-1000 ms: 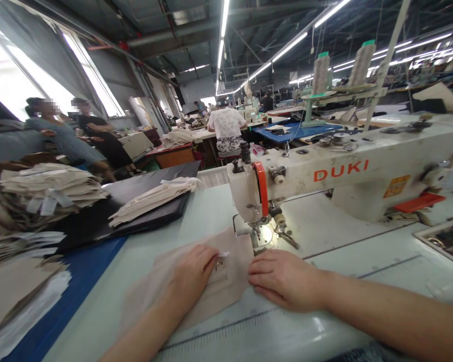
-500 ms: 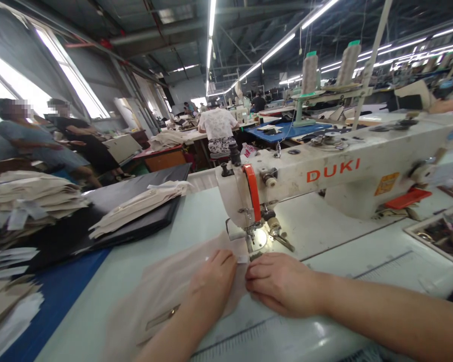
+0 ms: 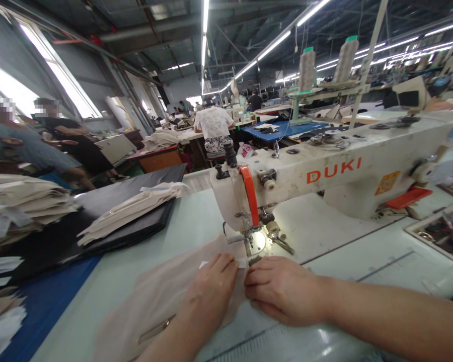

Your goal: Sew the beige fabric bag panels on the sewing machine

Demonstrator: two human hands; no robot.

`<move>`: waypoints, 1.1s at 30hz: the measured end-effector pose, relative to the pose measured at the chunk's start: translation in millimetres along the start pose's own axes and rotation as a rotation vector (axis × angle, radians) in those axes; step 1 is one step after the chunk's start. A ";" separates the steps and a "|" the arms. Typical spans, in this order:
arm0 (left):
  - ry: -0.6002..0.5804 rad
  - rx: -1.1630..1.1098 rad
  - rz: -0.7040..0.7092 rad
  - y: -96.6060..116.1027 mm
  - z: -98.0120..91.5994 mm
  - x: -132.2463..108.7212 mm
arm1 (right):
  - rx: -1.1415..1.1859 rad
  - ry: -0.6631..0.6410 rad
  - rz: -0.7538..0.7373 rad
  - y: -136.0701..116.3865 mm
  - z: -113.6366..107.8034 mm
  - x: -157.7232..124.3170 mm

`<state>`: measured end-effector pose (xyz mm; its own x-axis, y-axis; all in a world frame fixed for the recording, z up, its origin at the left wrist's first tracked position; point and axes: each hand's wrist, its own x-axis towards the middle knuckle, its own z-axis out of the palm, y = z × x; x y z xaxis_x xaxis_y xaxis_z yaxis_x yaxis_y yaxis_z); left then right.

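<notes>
A pale beige piece of fabric (image 3: 162, 281) lies on the sewing table, its right edge at the presser foot of a white sewing machine (image 3: 279, 173) marked DUKI. My left hand (image 3: 215, 284) rests on the fabric with curled fingers, pinching it near the needle area. A small white strip (image 3: 242, 263) shows by its fingertips. My right hand (image 3: 283, 289) has its fingers drawn together at the fabric's right edge, just in front of the lit needle plate (image 3: 258, 242). Beside my left forearm, a slim gold-coloured outline (image 3: 156, 329) shows on the fabric; its kind is unclear.
Folded beige pieces (image 3: 132, 208) lie on black material at the left, beside a taller beige stack (image 3: 22, 206). A tray of small parts (image 3: 441, 234) sits at the right. Thread cones (image 3: 307, 70) stand behind the machine. Several people are farther back.
The view has shifted slightly, so the left-hand stacks sit farther left. Both hands keep nearly the same place at the machine, and the fabric has barely moved.
</notes>
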<state>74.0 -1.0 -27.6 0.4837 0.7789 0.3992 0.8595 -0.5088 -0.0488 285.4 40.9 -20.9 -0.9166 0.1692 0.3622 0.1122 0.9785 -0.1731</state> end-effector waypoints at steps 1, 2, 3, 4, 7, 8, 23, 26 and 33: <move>0.009 0.029 0.014 -0.1 0.4 1.0 | 0.000 0.004 0.000 0.3 0.3 0.2; 0.015 0.061 0.028 -0.1 0.9 2.0 | -0.002 0.004 0.001 0.6 0.6 0.3; 0.011 0.086 0.043 0.0 1.4 2.8 | -0.004 -0.001 0.004 0.8 0.9 0.3; -0.003 0.096 0.044 0.0 2.0 3.5 | -0.005 -0.008 0.007 0.9 1.1 0.3; -0.045 0.098 0.050 -0.6 3.9 3.4 | -0.012 -0.027 0.016 0.6 0.9 -0.1; -0.047 0.095 0.057 -1.2 4.4 2.8 | -0.016 -0.031 0.017 0.5 0.9 -0.3; 0.031 0.096 0.098 -7.8 11.9 -4.6 | -0.029 -0.027 0.028 -0.3 -0.9 0.2; 0.022 0.116 0.125 -9.1 15.7 -5.9 | -0.027 -0.030 0.024 -1.1 -1.9 0.4; 0.019 0.120 0.147 -8.6 18.3 -5.8 | -0.022 -0.030 0.032 -2.5 -0.6 -0.4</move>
<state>66.8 5.6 -46.3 0.6030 0.6918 0.3973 0.7941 -0.5680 -0.2162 285.8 38.4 -20.1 -0.9235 0.1967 0.3293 0.1494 0.9751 -0.1637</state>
